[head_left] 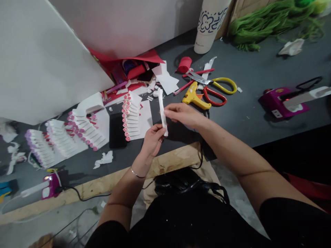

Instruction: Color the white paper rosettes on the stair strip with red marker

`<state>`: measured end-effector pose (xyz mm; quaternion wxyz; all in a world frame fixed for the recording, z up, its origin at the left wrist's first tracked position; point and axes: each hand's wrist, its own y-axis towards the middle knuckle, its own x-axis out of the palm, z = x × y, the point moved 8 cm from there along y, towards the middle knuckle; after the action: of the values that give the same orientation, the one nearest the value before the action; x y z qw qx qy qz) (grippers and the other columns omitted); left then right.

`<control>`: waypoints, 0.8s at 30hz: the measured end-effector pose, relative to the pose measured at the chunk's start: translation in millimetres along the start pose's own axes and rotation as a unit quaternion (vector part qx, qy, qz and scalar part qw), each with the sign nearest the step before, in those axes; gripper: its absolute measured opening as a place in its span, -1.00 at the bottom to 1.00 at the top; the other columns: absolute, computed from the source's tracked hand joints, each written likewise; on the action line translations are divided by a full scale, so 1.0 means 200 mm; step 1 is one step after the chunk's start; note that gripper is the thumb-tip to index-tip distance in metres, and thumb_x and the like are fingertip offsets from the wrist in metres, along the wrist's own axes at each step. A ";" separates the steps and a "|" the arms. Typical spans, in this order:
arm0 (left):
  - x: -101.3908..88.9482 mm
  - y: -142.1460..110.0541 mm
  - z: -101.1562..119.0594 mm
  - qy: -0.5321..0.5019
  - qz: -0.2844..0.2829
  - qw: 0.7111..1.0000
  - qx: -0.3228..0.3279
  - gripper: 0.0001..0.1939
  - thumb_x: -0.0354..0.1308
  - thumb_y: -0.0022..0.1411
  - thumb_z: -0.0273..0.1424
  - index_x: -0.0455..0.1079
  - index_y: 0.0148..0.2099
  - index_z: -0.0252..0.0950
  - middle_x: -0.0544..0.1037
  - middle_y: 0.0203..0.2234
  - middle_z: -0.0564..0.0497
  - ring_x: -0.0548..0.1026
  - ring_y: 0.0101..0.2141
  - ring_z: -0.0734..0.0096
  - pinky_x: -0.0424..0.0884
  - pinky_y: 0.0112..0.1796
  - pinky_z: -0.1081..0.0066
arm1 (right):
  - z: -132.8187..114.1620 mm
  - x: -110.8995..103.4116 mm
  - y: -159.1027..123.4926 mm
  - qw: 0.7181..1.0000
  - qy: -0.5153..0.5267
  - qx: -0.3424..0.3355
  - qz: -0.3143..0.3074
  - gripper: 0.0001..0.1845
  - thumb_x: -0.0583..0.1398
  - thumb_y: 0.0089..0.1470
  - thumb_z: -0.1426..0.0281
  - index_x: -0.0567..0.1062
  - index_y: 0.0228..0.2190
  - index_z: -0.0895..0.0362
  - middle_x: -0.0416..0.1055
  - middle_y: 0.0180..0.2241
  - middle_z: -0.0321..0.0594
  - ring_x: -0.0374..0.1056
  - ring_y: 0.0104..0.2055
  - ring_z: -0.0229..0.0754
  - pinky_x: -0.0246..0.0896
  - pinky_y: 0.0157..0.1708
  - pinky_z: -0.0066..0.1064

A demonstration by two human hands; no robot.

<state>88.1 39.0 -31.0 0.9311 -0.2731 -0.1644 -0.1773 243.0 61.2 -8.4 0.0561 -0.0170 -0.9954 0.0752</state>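
- White panels (129, 24) stand behind a dark grey counter (243, 113), whose near side is edged with a pale wooden beam (178, 158)
- Held over the counter, near its front edge, is a narrow white strip (161, 106) — it stands nearly lengthwise to the view, its far end leaning slightly left
- Thumb and fingers of the left hand (152, 140) pinch the strip close to its near end; a thin bracelet (137, 174) circles that wrist
- Fingers of the right hand (181, 114) are curled, thumb and forefinger brought together at the strip's right side, around its middle; whether they grip it or only touch it I cannot tell
- Just left of the strip, a row of white sticks with pink tips (132, 119) lies on a white sheet (148, 115), and beside that sits a black phone (118, 129)
- Farther left are three more groups of tipped white sticks — pink (90, 132), pale (60, 137) and lilac (40, 146)
- Beyond the right hand lie a yellow glue gun (193, 96), scissors (206, 82) with one yellow and one red handle, and a red roll (184, 64)
- Toward the back right stand a white tumbler (210, 29) and a heap of green yarn (266, 26)
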 end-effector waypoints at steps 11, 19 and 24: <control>-0.05 -0.03 0.11 0.112 0.040 0.981 0.151 -0.63 0.60 0.02 -0.23 0.58 -0.18 -0.24 0.66 -0.25 0.00 0.59 -0.21 0.40 0.50 -0.11 0.44 | -0.08 0.07 -0.07 0.980 -0.168 -0.106 -0.027 -0.59 0.36 0.13 0.04 0.50 -0.53 0.06 0.47 -0.42 -0.27 0.29 -0.31 -0.20 0.21 -0.22 -0.29; -0.09 -0.02 0.16 0.155 0.053 0.970 0.181 -0.68 0.56 0.12 -0.15 0.61 -0.31 -0.26 0.60 -0.45 0.06 0.43 -0.45 0.51 0.37 -0.37 0.49 | -0.07 0.19 -0.15 0.957 -0.240 -0.095 -0.130 -0.71 0.29 0.13 0.25 0.47 -0.56 0.09 0.40 -0.49 -0.33 0.25 -0.42 -0.30 0.08 -0.34 -0.40; -0.12 0.00 0.16 0.064 0.071 0.979 0.178 -0.64 0.63 -0.01 -0.20 0.59 -0.30 -0.26 0.63 -0.43 0.07 0.41 -0.55 0.60 0.31 -0.52 0.51 | -0.02 0.18 -0.16 0.963 -0.211 0.001 -0.170 -0.67 0.29 0.16 0.15 0.58 -0.50 0.12 0.46 -0.58 -0.35 0.23 -0.52 -0.33 0.02 -0.44 -0.42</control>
<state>60.4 63.2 -15.0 0.9836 -0.1017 -0.1133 -0.0963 206.5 31.5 4.2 -0.1428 0.1683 -0.9730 0.0677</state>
